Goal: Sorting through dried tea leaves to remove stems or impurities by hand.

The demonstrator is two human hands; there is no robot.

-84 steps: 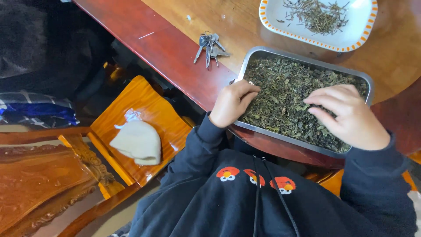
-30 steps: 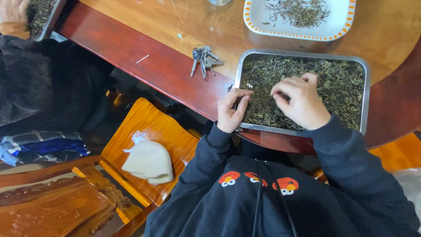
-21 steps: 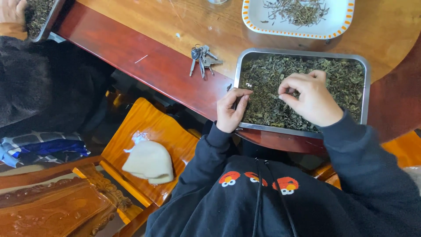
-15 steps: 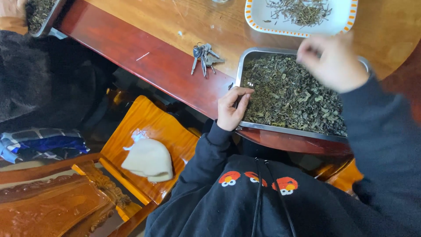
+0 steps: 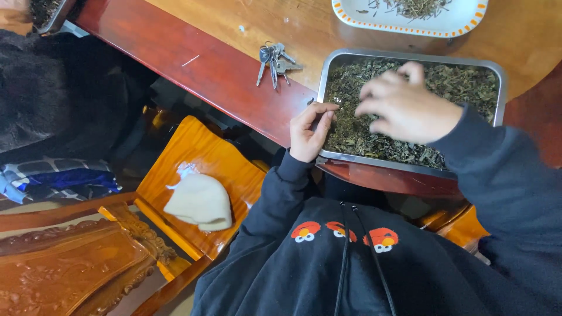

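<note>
Left grip (image 5: 310,131) on tray (image 5: 328,76) rim

A glossy wooden table (image 5: 222,70) stands above carved orange wooden chairs (image 5: 199,155).

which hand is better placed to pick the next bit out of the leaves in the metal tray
Probably the right hand: it hovers over the dried leaves in the metal tray, fingers spread and free. The left hand sits at the tray's left edge.
</note>
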